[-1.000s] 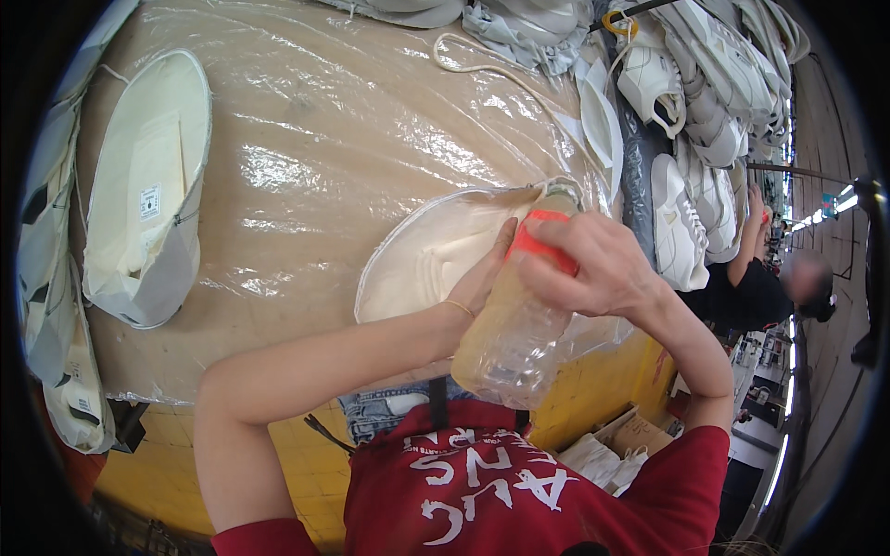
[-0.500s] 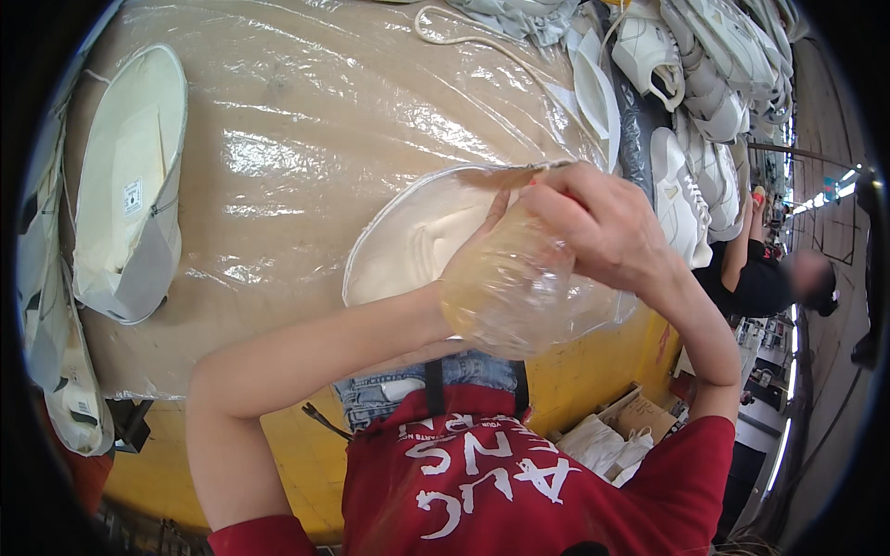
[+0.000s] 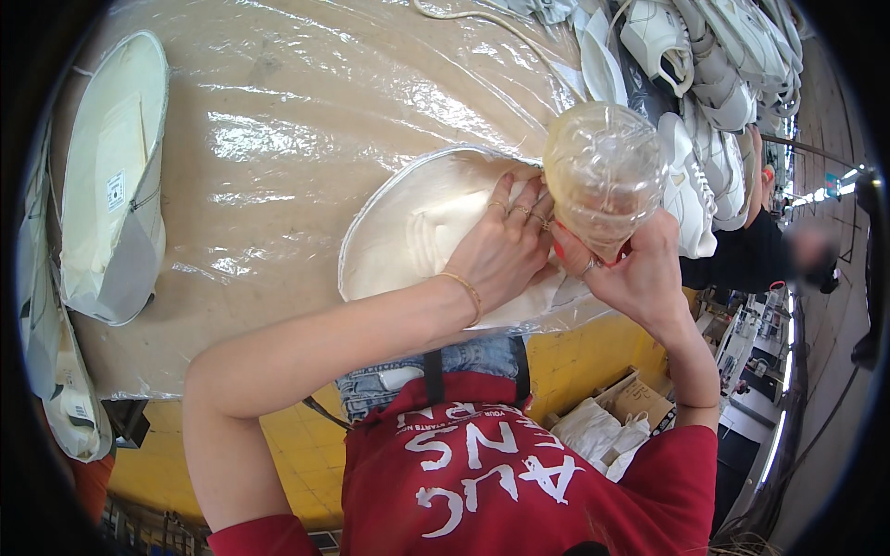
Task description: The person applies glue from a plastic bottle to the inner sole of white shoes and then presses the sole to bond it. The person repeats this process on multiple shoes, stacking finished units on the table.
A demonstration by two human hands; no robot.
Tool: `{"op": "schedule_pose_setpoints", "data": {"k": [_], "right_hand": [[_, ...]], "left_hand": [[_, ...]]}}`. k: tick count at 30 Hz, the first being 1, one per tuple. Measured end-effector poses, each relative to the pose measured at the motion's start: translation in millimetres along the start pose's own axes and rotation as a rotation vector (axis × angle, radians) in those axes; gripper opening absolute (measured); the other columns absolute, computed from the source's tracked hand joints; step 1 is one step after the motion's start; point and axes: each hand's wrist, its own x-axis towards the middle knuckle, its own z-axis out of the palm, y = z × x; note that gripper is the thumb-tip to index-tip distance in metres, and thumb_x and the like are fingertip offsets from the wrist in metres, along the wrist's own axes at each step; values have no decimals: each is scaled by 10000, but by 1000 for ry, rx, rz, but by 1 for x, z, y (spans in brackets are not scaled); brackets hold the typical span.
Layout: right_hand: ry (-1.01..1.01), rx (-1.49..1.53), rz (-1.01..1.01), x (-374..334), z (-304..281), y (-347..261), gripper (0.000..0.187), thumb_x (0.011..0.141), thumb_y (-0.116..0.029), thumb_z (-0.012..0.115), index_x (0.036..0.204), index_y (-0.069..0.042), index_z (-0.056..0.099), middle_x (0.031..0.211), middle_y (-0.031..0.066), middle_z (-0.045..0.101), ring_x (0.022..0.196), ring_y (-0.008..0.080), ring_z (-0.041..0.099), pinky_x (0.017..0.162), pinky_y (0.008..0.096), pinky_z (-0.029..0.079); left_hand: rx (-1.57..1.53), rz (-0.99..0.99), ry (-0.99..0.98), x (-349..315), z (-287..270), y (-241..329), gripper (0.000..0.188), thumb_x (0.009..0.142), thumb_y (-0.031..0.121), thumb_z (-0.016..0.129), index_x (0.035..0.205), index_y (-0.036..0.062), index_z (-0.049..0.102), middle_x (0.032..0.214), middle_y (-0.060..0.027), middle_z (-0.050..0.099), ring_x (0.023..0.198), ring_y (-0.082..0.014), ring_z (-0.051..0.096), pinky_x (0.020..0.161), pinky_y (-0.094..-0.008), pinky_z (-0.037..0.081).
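Observation:
A cream-lined white shoe upper (image 3: 394, 246) lies opened out at the table's near edge. My left hand (image 3: 501, 250) rests on it, fingers bent and pressed onto its far right edge, gripping the material there. In my right hand (image 3: 640, 273) is a clear plastic bottle (image 3: 604, 162), held by its narrow neck with the broad base pointing up and away. Its yellowish walls look crinkled. The neck is mostly covered by my fingers, beside my left fingertips; where its tip touches cannot be seen.
Another pale upper (image 3: 111, 185) lies at the left of the plastic-covered table (image 3: 269, 139). More shoe parts (image 3: 42, 278) line the left rim. White shoes (image 3: 686, 176) are piled at the right, below a cord (image 3: 501, 23). Beyond sits another person (image 3: 742, 255). A cardboard box (image 3: 640, 408) stands below.
The bottle has swung from above my left wrist to up and right, its base now pointing away. My right hand has turned and lowered; my left hand now shows on the upper.

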Motion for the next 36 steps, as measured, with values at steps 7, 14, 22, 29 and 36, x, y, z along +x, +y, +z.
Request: {"op": "schedule_pose_setpoints", "data": {"k": [7,14,22,29,36], "right_hand": [[38,-147,-189,0,-3,-9,622,698,-151,790,1213,22,486,1018,220,628,907,393,638,754,410,528],[65,12,-3,10,8,-7,591,732,-173,787,1202,31,494,885,201,650,767,391,644,717,411,530],[49,37,-34,-15,6,1,504,736,-189,794,1125,18,550,879,185,654,783,354,664,718,404,530],[-55,-307,-422,-20,-3,-20,491,712,-118,716,1170,-90,540,912,109,583,757,247,627,592,325,514],[86,-436,-776,-30,6,-6,400,733,-151,688,1115,-121,575,916,73,595,713,162,608,551,255,491]], "left_hand": [[-73,-23,32,-2,1,-1,638,863,444,588,1407,132,472,1415,-109,500,1286,-264,495,1124,-446,311],[32,-27,-29,-2,-1,2,637,845,466,601,1343,75,541,1410,-151,504,1305,-301,475,1150,-481,275],[36,32,-48,0,-7,-3,659,896,429,520,1406,14,477,1528,-165,364,1410,-347,333,1155,-525,230],[-6,40,8,-2,-15,-5,586,933,347,472,1457,92,412,1537,-152,351,1402,-341,340,1139,-529,252],[41,1,-21,2,2,-2,616,916,284,482,1496,126,345,1555,-158,312,1378,-339,382,1137,-523,275]]}}
